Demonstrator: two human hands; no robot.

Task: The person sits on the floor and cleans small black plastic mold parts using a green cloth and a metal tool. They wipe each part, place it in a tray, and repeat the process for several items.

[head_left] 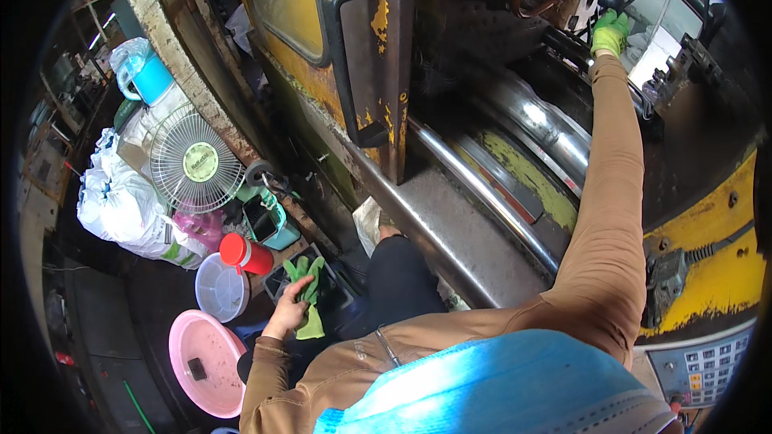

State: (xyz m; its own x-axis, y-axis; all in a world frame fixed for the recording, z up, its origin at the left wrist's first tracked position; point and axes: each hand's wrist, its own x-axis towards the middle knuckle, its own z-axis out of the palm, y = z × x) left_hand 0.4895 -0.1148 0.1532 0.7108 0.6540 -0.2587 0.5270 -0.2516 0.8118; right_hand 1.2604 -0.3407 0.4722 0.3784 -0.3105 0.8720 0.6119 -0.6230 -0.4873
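My left hand [286, 310] is bare and pinches a limp green work glove [310, 305] low on the left, beside the red jug. Far to the upper right, my right arm stretches into a large machine. My right hand [611, 32] wears a bright green glove, and its fingers look drawn together at a dark fitting [611, 0] by a metal block. What lies within those fingers is hidden. Below that arm run a thick shiny cylinder [531, 112] and a thinner polished rod [482, 193].
A worn yellow machine door [297, 8] with a black handle [342, 64] stands ahead. To the left are a fan [197, 157], white bags [121, 209], a red jug [248, 255], a clear basin [221, 289] and a pink basin [201, 337]. A button panel [704, 370] is at lower right.
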